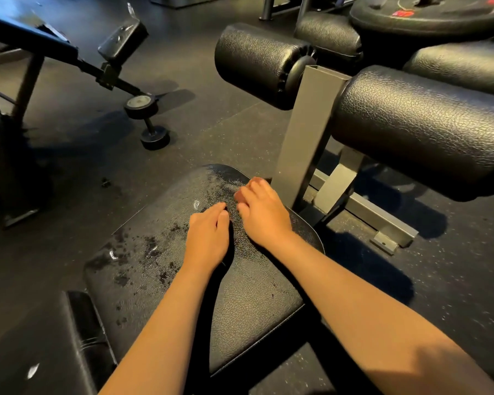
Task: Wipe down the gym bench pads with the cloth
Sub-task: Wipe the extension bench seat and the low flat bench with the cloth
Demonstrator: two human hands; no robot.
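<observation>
Left hand (208, 238): we see it lying flat with the fingers straight and together, palm down, gripping nothing we can see.
Right hand (264, 215): it sits just beside the left, with the fingertips curled under. We cannot tell whether they pinch anything.
Cloth: we cannot make it out. The dark strip between the two hands may be a black cloth or only shadow.
Risk at the hands: if no cloth is under them, we judge a stroke would only smear the wet about with bare skin.
Seat pad (240, 297): both hands rest on it, near its far end.
Wet patches (143, 252): drops and dark blotches lie to the outer side of the left hand, and a sheen lies just ahead of both hands.
Risk on the pad: we judge the wet vinyl to be slick, so a hand leaned on hard could slide off the edge. Short strokes kept near the middle would miss the blotches on the left.
Steel post (305, 129): it stands just beyond the right hand's knuckles.
Risk at the post: a forward push could knock the knuckles on its square edge.
Roller pads (428, 129): they sit above and beyond the right hand and look dry.
Risk further out: we judge they could be skipped.
</observation>
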